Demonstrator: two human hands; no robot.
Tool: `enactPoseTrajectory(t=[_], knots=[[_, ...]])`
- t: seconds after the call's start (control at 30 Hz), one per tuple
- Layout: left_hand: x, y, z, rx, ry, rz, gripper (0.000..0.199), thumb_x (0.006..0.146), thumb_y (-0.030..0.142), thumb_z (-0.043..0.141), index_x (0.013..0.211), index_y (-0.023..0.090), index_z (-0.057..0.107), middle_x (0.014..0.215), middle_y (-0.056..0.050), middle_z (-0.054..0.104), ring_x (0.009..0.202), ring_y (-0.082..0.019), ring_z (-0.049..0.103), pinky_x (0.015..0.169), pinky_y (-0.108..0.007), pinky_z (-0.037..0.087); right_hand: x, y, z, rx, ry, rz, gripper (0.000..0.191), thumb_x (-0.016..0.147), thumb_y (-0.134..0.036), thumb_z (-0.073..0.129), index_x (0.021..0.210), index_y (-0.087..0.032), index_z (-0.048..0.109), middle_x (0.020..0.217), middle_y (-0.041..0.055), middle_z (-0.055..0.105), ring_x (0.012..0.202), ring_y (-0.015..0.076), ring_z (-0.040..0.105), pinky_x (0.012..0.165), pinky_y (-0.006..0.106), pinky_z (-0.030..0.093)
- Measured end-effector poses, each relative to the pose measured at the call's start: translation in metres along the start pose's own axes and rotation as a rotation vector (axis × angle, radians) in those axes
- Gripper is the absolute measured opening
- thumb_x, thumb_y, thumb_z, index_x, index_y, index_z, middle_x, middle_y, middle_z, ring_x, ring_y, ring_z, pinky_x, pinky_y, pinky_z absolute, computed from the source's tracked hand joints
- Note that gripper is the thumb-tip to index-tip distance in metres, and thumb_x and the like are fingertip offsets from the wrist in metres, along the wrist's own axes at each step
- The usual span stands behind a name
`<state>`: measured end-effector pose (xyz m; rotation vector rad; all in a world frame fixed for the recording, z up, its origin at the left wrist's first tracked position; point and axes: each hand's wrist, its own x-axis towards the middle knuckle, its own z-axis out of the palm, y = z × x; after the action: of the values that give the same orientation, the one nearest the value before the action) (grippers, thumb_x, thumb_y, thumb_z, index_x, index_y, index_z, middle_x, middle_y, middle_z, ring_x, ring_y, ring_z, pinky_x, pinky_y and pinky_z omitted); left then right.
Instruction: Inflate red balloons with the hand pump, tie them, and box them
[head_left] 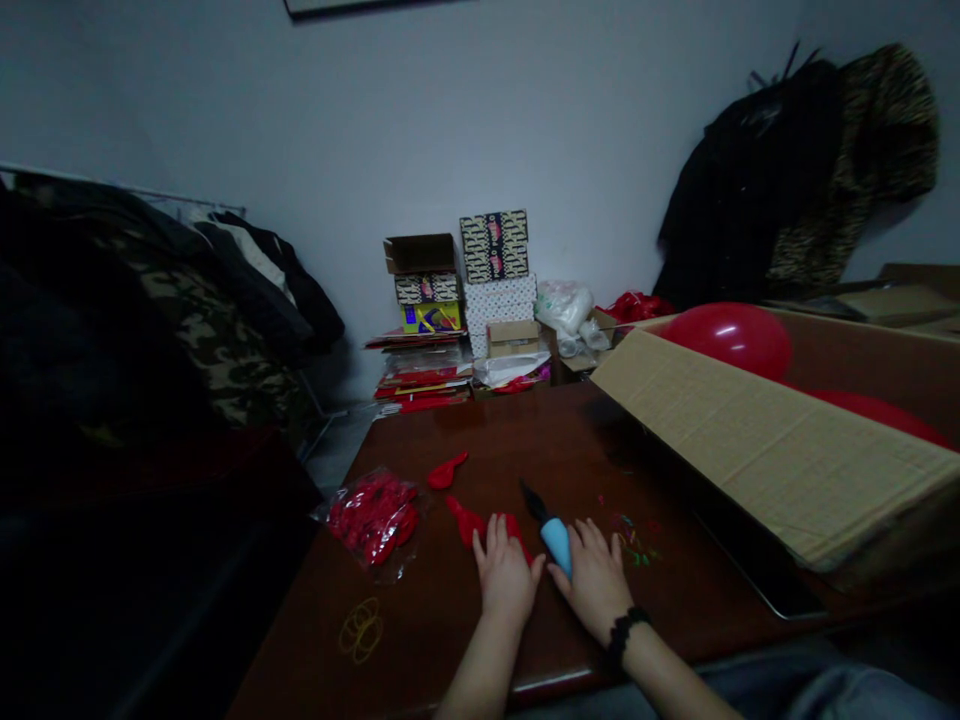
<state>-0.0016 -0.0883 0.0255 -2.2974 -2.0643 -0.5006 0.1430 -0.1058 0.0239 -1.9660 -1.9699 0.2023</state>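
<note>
Left hand [504,572] flat, fingers spread, pinning red balloon [466,520] to worktop [450,620]. Right hand [596,575] gripping blue pump [553,535] (nozzle angled away, ready for fitting). Balloon bag [373,517] near, left.

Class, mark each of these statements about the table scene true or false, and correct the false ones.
1. The left hand rests on a red uninflated balloon. True.
2. The pump is yellow. False: it is light blue with a black tip.
3. An inflated red balloon sits in the cardboard box. True.
4. The bag of balloons lies right of the right hand. False: it lies left of both hands.
</note>
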Motion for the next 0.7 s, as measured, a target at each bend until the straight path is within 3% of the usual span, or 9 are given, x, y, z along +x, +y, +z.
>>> enactPoseTrajectory(t=[0.17,0.3,0.47,0.57,0.7], knots=[[0.007,0.000,0.005,-0.071,-0.032,0.083,0.026,0.071,0.020,0.056,0.094,0.015,0.066,0.136,-0.014,0.044,0.132,-0.028,0.026,0.108,-0.051,0.007,-0.005,0.004,-0.004,-0.011,0.000,-0.003,0.052,0.073,-0.037,0.047,0.120,-0.014,0.049,0.131,0.0150,0.048,0.128,0.0315,0.031,0.106,0.055,0.010],[0.024,-0.020,-0.003,-0.230,0.026,0.124,0.021,0.066,0.005,0.052,0.074,0.018,0.066,0.132,-0.011,0.048,0.130,-0.026,0.029,0.108,-0.047,0.009,-0.008,0.007,-0.007,-0.003,-0.001,-0.016,0.052,0.072,-0.034,0.048,0.120,-0.015,0.049,0.129,0.0128,0.049,0.128,0.0308,0.032,0.107,0.053,0.011],[0.053,-0.057,-0.018,-0.620,0.104,-0.127,0.013,0.062,0.011,0.063,0.052,0.019,0.061,0.108,-0.013,0.061,0.110,-0.029,0.049,0.100,-0.044,0.030,-0.013,0.003,-0.011,0.026,-0.010,-0.053,0.053,0.070,-0.031,0.049,0.121,-0.016,0.049,0.129,0.0112,0.049,0.128,0.0293,0.032,0.108,0.051,0.011],[0.058,-0.065,-0.020,-0.917,0.127,-0.300,0.008,0.058,0.015,0.069,0.054,0.019,0.064,0.093,-0.008,0.065,0.096,-0.026,0.057,0.095,-0.040,0.036,-0.016,0.000,-0.015,0.044,-0.007,-0.089,0.054,0.068,-0.028,0.049,0.121,-0.017,0.049,0.124,0.0092,0.053,0.128,0.0290,0.032,0.109,0.051,0.009],[0.054,-0.059,-0.018,-1.432,0.063,-0.700,0.008,0.063,0.018,0.068,0.070,0.017,0.066,0.077,-0.004,0.066,0.078,-0.020,0.062,0.078,-0.035,0.046,-0.021,0.001,-0.019,0.049,0.016,-0.130,0.053,0.068,-0.026,0.048,0.121,-0.021,0.049,0.132,0.0074,0.046,0.134,0.0278,0.021,0.110,0.050,0.005]])
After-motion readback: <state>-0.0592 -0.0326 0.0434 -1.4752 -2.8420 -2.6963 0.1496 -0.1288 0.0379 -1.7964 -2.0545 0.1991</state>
